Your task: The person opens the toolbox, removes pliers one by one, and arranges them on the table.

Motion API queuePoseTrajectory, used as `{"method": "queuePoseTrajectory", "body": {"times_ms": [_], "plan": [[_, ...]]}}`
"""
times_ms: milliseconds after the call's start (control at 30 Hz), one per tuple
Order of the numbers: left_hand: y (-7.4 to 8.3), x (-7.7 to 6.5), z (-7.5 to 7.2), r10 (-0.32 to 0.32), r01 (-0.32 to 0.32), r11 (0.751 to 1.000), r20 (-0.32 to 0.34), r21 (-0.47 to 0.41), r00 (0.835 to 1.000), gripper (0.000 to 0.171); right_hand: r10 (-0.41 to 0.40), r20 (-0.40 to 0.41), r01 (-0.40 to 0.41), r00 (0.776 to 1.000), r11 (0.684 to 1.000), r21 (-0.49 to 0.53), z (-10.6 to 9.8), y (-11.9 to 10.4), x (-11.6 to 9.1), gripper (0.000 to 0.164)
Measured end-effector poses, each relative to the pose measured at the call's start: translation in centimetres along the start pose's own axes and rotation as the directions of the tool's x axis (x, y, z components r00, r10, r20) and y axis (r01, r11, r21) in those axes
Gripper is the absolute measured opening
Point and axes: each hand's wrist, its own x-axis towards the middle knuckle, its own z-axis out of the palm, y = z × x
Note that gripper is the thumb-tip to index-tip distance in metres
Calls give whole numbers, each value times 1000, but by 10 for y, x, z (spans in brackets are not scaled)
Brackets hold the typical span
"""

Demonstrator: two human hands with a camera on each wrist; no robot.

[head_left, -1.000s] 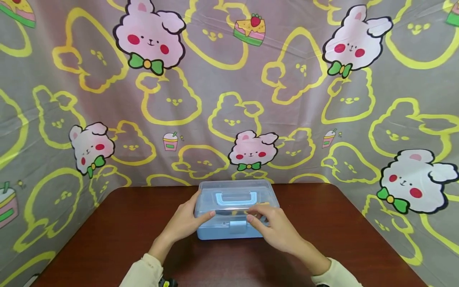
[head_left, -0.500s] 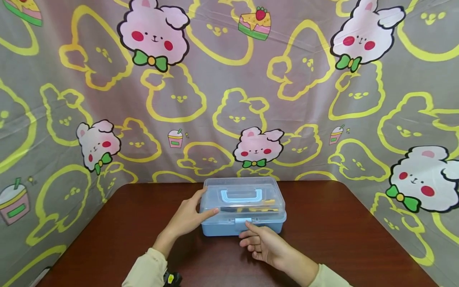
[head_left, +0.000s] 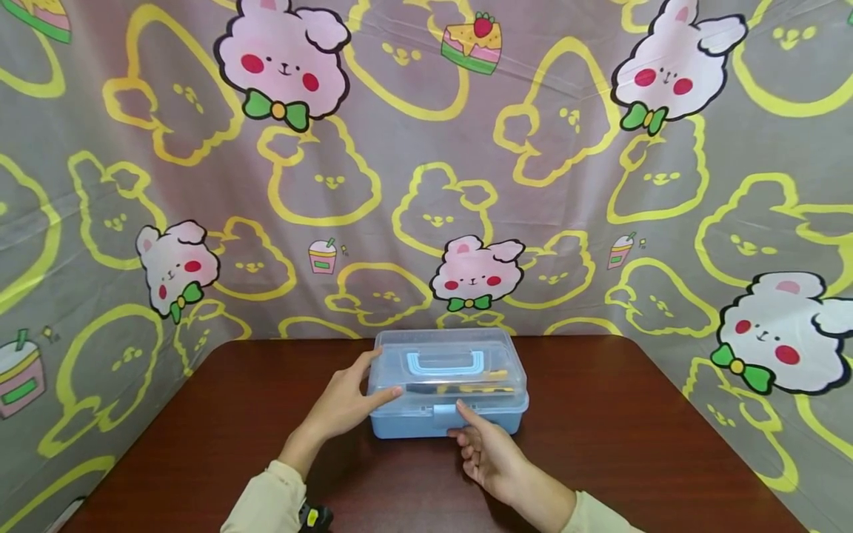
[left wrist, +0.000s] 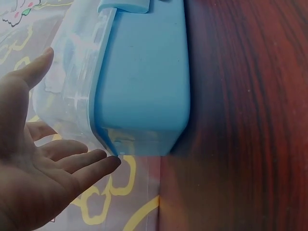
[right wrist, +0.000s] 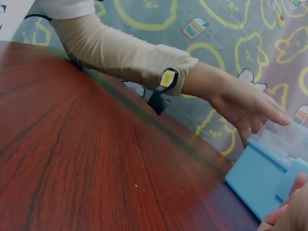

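A toolbox with a light-blue base (head_left: 413, 425) and a clear lid (left wrist: 72, 72) stands on the table, its lid down. On top is a blue carry handle (head_left: 445, 364); yellow and dark items (head_left: 480, 386) show through the clear plastic. My left hand (head_left: 343, 400) spans the box's left end, thumb on the lid's front and fingers stretched along the side. With my right hand (head_left: 492, 453) I hold the blue front latch (head_left: 444, 416), thumb at its upper right edge and index fingertip by its lower edge. The other right fingers are curled.
The box rests near the far middle of a dark red-brown wooden table (head_left: 586, 414). Behind and beside it hangs a grey curtain (head_left: 560, 207) with rabbit prints. A black strap with a yellow patch (right wrist: 168, 79) is on my left wrist.
My right hand has come down from the lid's front right to the latch, its fingers now below the thumb. The left hand stays on the box's left end.
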Motion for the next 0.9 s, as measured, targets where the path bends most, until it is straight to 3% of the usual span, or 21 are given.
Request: {"method": "queuePoseTrajectory", "body": {"times_ms": [567, 900], "plan": [[0, 1, 3, 1, -1, 999, 0, 47, 1000, 90, -22, -98, 21, 995, 1000, -15, 1, 0, 1, 73], [1, 1, 4, -4, 4, 998, -5, 58, 1000, 91, -33, -88, 27, 996, 997, -65, 1, 0, -1, 71]]}}
